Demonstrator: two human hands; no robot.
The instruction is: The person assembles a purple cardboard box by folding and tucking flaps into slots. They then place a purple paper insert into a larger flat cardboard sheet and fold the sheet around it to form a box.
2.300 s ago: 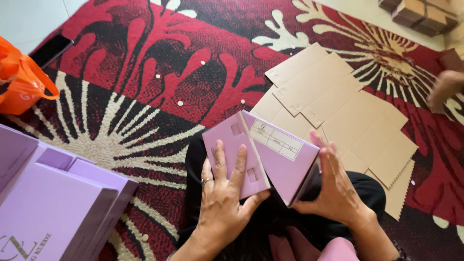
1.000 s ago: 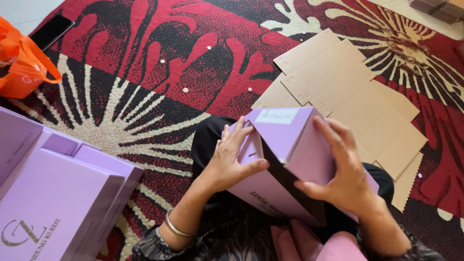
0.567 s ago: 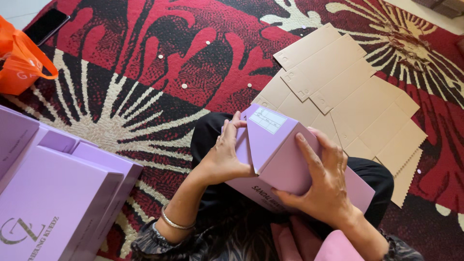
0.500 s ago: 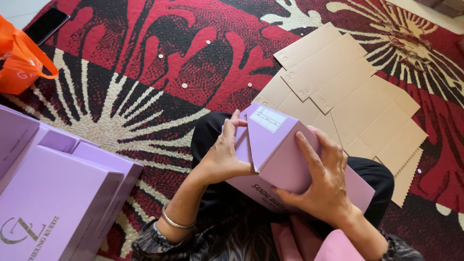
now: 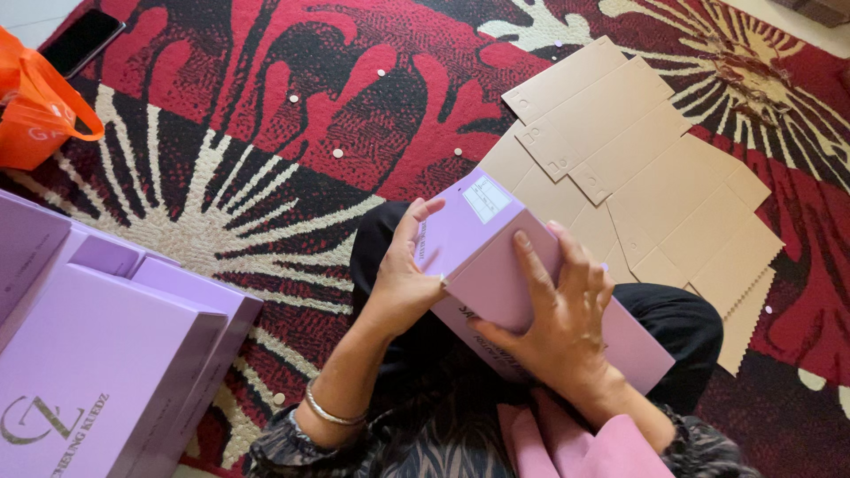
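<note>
From where I watch through the head camera, both hands are on a lilac cardboard box [image 5: 496, 265] that rests tilted across the person's lap, over black trousers [image 5: 682, 323]. The left hand [image 5: 403, 283] grips the box's left side – thumb and fingers wrapped around the near edge, pressed against the card, with fingertips curling over the top corner. The right hand [image 5: 558, 310] lies flat on the upper face, fingers spread and pressing down, so its grip is a broad open-palmed hold rather than a pinch. A small white label [image 5: 486, 198] sits on the far end of the box, pointing away from the person. A thin bracelet [image 5: 332, 412] circles the left wrist, and patterned sleeves with a pink cuff show at the bottom edge.

Just beyond the box, a fan of flat tan cardboard blanks [image 5: 637, 168] lies on the red, black and cream patterned rug [image 5: 266, 133], the nearest sheets tucked partly behind the box. To the left, well apart from the hands, stands a stack of finished lilac boxes [image 5: 106, 354] – the closest one lies with its printed lid face up. At the top left corner I see an orange bag [image 5: 35, 106] and, beside it, a dark phone [image 5: 81, 40] lying on the rug. Small pale round dots [image 5: 337, 153] are scattered over the carpet
</note>
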